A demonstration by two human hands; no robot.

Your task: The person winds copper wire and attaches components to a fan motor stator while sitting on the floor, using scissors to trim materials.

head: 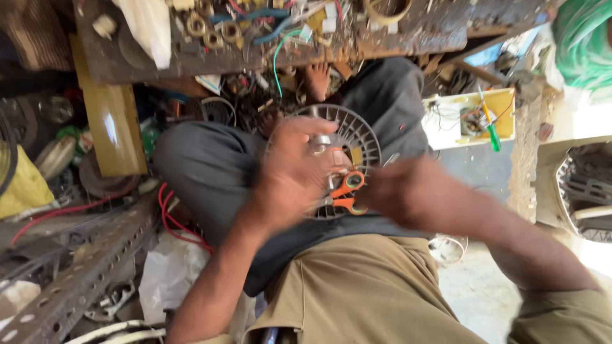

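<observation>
Right now the left hand [296, 172] sits at the centre of the frame, fingers curled shut around a small shiny metal piece [320, 141], and it rests against the grey slatted fan guard [357, 137] that leans on the person's lap. The orange-handled scissors [346, 193] lie just below that hand, their loops touching the guard's lower rim. The right hand [408, 191], centre right, is smeared by motion; it looks loosely curled next to the scissors, but I cannot tell whether it grips anything. From where I stand, the worry is the scissors: they seem only lightly lodged between the hands and the guard, so a quick wrist turn could tip them down onto the grey trouser leg [210, 169] or nick a finger. The metal piece is small and held only at the fingertips, I judge; if it drops, it would vanish into the tangle of red wires [175, 223] and plastic bags [169, 271] at lower left. The guard itself has no firm rest and could roll off the knee. The cluttered tabletop [414, 32] across the top of the frame overhangs close above the hands, so a raised hand could knock loose parts down.
</observation>
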